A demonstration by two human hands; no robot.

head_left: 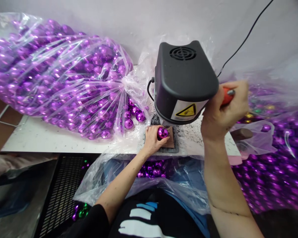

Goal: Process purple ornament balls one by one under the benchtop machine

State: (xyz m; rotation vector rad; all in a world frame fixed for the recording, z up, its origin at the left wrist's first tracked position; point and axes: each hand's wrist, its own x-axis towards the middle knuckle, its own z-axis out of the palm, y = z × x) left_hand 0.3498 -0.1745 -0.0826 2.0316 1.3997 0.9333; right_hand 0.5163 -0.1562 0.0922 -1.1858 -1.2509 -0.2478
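A black machine [186,72] with a round vent on top and a yellow warning label stands on the white table. Beneath its front, my left hand [154,138] grips a shiny purple faceted ball [163,133] between thumb and fingers. The ball rests over a brown pad [171,138] on a dark base plate [169,150]. At the machine's right side, my right hand [221,109] is wrapped round a red handle [227,96] with a metal end. Several loose purple balls [140,116] lie left of the machine, near my left hand.
A large tied clear bag [64,82] of purple balls fills the table's left side. More bagged purple balls [283,158] are at the right. Below the table edge, an open plastic bag [183,185] holds purple balls. A black cable [248,34] runs along the wall. Dark crumbs [188,134] litter the table.
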